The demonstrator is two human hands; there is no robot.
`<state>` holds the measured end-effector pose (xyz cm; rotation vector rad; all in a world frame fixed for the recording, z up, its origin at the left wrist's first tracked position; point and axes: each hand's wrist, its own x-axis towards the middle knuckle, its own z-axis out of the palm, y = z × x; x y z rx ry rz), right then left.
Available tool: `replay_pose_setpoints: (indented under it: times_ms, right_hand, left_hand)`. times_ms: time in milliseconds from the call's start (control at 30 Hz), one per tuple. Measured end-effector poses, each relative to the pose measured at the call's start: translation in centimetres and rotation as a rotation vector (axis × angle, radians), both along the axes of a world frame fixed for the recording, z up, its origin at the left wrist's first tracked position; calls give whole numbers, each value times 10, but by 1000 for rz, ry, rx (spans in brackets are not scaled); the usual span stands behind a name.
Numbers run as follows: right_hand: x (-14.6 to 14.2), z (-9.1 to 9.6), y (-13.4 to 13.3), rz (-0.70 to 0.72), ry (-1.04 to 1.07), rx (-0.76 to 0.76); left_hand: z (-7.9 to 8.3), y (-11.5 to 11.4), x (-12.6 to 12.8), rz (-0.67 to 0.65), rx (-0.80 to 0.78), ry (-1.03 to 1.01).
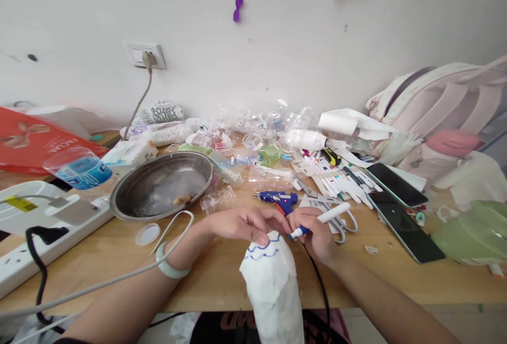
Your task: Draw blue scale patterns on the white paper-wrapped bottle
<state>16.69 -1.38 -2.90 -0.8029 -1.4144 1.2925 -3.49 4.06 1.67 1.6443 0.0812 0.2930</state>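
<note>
My left hand (pixel 247 225) is closed on the top of a white paper-wrapped bottle (pixel 273 280) that leans toward me over the table's front edge. A wavy blue line runs round the bottle's upper part. My right hand (pixel 317 236) grips a white marker (pixel 322 217) with a blue tip, and the tip touches the paper just right of my left thumb. A pale green bangle (pixel 168 266) circles my left wrist.
A blue glue gun (pixel 279 199) and scissors (pixel 336 217) lie just behind my hands. A steel bowl (pixel 162 185) sits at left, next to a white power strip (pixel 47 228) with cables. Several markers (pixel 336 175), two phones (pixel 400 212) and a pink backpack (pixel 435 101) lie right. Clear plastic pieces (pixel 253 133) litter the back.
</note>
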Motion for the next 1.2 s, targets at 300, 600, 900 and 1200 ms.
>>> replay_pose_setpoints:
  times_ms: [300,600,900,1200]
  right_hand:
    - [-4,5,-7,72,-4,113]
    - [-9,22,-12,26,-235,181]
    - [-11,29,-11,-10,-371,197]
    - [-9,29,-9,-4,-393,212]
  left_hand:
    - [-7,0,-2,18,-98,72]
    - [-19,2,3,99,-74,174]
    - [-17,0,3,139,-46,196]
    - [-16,-1,2,154,-26,191]
